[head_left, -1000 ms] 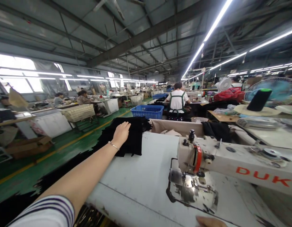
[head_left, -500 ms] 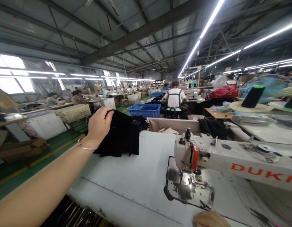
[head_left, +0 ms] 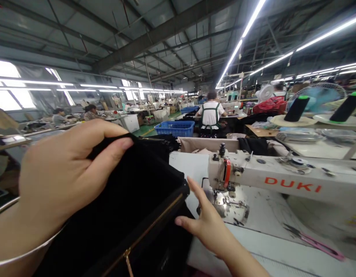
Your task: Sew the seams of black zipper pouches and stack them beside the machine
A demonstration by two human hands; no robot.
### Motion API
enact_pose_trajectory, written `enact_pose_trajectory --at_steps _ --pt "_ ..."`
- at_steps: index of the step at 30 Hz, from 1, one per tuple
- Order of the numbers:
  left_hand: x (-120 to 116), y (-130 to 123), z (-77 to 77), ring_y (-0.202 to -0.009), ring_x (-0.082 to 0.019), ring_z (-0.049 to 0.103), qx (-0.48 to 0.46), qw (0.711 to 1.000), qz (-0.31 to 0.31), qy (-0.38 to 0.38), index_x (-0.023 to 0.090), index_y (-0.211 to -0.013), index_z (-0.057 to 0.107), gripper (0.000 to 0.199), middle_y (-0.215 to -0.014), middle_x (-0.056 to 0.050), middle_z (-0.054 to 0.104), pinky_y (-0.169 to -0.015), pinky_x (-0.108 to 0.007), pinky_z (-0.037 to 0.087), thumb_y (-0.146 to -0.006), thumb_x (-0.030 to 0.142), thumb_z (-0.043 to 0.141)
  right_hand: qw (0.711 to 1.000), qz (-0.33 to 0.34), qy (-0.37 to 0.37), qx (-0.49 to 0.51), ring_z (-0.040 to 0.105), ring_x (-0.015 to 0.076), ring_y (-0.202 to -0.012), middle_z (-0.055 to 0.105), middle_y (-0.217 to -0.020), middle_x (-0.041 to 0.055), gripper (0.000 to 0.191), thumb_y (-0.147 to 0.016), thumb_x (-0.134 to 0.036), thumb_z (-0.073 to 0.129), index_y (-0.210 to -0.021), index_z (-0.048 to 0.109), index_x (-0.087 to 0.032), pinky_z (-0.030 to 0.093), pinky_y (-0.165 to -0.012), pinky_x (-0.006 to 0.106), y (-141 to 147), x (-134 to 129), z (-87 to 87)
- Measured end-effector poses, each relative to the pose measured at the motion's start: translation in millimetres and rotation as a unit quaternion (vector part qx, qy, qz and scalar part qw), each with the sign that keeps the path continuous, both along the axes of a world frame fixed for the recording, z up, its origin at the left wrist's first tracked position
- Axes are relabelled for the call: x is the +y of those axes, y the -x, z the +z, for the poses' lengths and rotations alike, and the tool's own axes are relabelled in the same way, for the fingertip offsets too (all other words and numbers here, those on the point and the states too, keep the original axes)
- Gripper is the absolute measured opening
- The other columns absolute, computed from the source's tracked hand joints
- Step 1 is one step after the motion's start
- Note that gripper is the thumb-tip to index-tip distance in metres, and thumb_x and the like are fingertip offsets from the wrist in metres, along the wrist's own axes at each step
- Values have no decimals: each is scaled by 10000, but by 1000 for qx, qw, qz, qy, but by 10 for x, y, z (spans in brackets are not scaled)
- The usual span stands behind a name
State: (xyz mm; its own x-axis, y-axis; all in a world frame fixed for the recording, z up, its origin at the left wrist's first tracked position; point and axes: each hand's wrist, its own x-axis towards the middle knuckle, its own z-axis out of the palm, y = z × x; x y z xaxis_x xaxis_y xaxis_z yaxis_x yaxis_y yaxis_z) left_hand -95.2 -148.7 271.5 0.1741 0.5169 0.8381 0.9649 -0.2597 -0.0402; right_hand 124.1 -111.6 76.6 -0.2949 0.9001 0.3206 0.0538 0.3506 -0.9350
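Note:
My left hand (head_left: 71, 165), with a silver bangle at the wrist, pinches the upper edge of a black fabric piece (head_left: 128, 192) between thumb and fingers. Across this fabric runs a gold-toothed zipper (head_left: 157, 217) with its gold pull hanging near the bottom of the view. At the zipper's far end is my right hand (head_left: 207, 219), thumb and index finger spread apart at the fabric's right edge. Behind the held piece lie more black zippered pieces (head_left: 165, 143). To the right stands a white sewing machine (head_left: 258, 173), its needle area partly behind my right hand.
Pink-handled snips (head_left: 319, 242) lie on the machine table at right. Beyond the machine are a cloth-lined bin (head_left: 201, 143) and a blue plastic basket (head_left: 173, 129). Black thread cones (head_left: 296, 108) stand at the back right. A person in a white shirt (head_left: 210, 113) sits ahead.
My left hand has brought a black fabric piece from the stack toward me. My right hand has risen from the table's front edge to its zipper end.

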Motion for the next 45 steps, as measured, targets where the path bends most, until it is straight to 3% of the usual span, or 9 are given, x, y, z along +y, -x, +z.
enact_pose_trajectory --at_steps 4,8,13,17,24,27,30,37,45 --pt "490 142 -134 -893 -202 622 79 993 -34 87 193 -1063 639 273 -982 -11 662 -819 -294 451 -994 391 464 958 213 123 148 663 248 -1024 719 -1058 50 285 -872 -363 721 -1117 713 -217 489 -967 392 -98 -205 -4" --pt "773 178 -539 -1082 -312 568 159 965 -68 195 130 -1121 625 256 -1134 -138 623 -959 -439 431 -931 282 546 951 202 153 178 663 219 -988 727 -997 15 203 -898 -365 701 -1054 751 -246 482 -927 322 -182 -430 31" --pt "331 -164 -1118 -1160 -224 587 -11 829 -296 475 299 -1285 580 440 -1277 -11 631 -1030 -332 425 -879 428 687 977 156 117 84 627 206 -986 708 -954 -7 162 -915 -350 671 -1007 749 -242 465 -914 296 -311 -485 145" --pt "72 -412 -1424 -1083 -198 629 -171 757 -350 525 291 -1250 601 567 -1178 27 680 -966 -265 465 -731 307 829 989 123 82 -30 614 177 -852 668 -821 -19 113 -916 -244 634 -855 720 -203 468 -770 255 -408 -509 260" --pt "41 -447 -1439 -912 -199 638 -228 734 -328 549 224 -1012 722 179 -965 -3 711 -829 -278 467 -860 305 674 971 -33 -45 -232 590 197 -951 639 -967 25 90 -841 -124 704 -839 674 -208 461 -821 303 -615 -586 329" --pt "8 -486 -1448 -924 -216 614 -344 646 -375 569 188 -1007 720 255 -969 -39 685 -816 -292 470 -828 370 720 977 -37 -74 -196 534 234 -1163 587 -1235 59 63 -886 -176 662 -844 681 -218 433 -986 371 -633 -588 309" --pt "-33 -530 -1514 -910 -200 609 -438 578 -382 573 188 -1067 708 289 -952 -42 686 -813 -279 472 -825 342 743 986 -13 -58 -153 592 216 -1091 656 -1161 47 125 -930 -212 592 -872 699 -234 460 -963 362 -618 -582 310" --pt "-101 -579 -1621 -861 -176 601 -528 533 -360 555 168 -972 716 213 -915 -46 687 -790 -255 487 -812 297 773 990 -55 -3 -128 661 169 -836 724 -889 -20 101 -857 -218 649 -779 702 -253 501 -786 288 -611 -618 319" --pt "-131 -646 -1627 -762 -145 573 -548 541 -336 542 162 -871 726 187 -818 -22 650 -700 -215 476 -786 316 790 983 -88 -11 -163 661 156 -819 715 -905 -41 92 -831 -218 646 -745 655 -249 495 -758 280 -594 -660 278"
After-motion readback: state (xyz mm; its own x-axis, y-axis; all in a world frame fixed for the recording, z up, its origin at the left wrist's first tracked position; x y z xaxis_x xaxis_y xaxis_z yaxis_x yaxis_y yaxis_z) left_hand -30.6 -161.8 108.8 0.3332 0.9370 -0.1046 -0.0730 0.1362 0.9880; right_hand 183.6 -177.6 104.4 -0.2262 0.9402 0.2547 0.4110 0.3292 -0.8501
